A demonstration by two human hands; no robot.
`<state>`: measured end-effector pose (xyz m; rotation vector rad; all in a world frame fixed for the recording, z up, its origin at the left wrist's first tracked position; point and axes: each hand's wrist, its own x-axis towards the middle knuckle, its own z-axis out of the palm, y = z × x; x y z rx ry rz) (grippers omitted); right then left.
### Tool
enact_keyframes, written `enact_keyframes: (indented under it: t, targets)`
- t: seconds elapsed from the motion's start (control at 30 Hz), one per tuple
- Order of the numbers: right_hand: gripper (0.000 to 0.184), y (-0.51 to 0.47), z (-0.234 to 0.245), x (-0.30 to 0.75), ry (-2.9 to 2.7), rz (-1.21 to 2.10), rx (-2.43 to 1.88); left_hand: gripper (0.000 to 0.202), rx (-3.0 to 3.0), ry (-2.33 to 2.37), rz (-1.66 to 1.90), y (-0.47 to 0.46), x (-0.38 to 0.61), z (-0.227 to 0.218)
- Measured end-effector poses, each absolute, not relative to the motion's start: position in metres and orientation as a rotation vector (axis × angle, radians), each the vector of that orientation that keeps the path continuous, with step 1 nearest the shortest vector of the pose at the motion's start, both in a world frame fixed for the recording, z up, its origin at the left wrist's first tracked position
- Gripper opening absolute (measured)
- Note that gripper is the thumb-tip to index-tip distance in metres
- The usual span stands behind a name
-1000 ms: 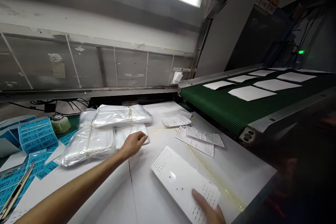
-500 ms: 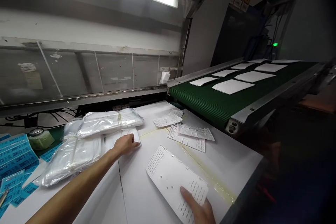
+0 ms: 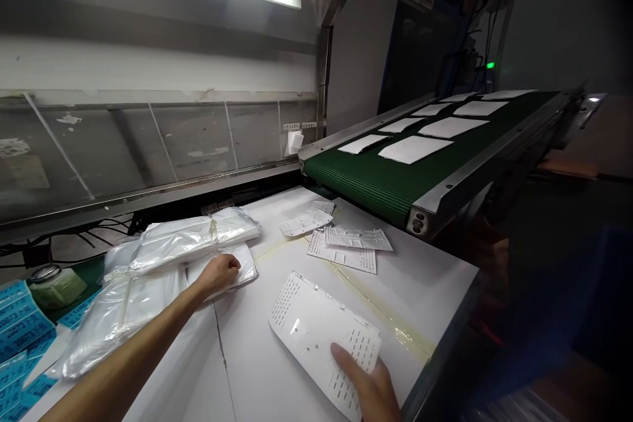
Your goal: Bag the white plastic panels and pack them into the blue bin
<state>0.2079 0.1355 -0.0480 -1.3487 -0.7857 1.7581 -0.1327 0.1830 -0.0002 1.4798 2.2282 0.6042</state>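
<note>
While right hand (image 3: pixel 370 388) holds panel (image 3: pixel 316 326) by edge, worktop (image 3: pixel 252 346) separates it from bags (image 3: pixel 171 244).

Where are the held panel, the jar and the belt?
Held panel (image 3: pixel 319 328): head view, middle of its face.
Jar (image 3: pixel 58 288): head view, side of its body.
Belt (image 3: pixel 363 179): head view, bare near end.

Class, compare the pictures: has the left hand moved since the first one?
Yes, slightly: the left hand has drawn leftward, further from the right edge of the small bag stack.
</note>
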Motion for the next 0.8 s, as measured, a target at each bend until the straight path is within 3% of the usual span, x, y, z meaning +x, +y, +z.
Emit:
enact_keyframes:
  t: [0.23,0.6,0.8]
  targets:
    - [0.069,0.132,-0.042,0.206,-0.782,1.744,-1.349,0.024,1.369,2.086,0.699,0.180,-0.139,0.000]
    - [0.074,0.127,-0.040,0.203,-0.849,1.638,-1.328,0.022,1.160,1.938,1.128,0.185,-0.152,0.009]
    - [0.096,0.125,-0.043,0.206,-0.923,1.456,-1.336,0.032,1.068,1.775,1.349,0.184,-0.155,0.025]
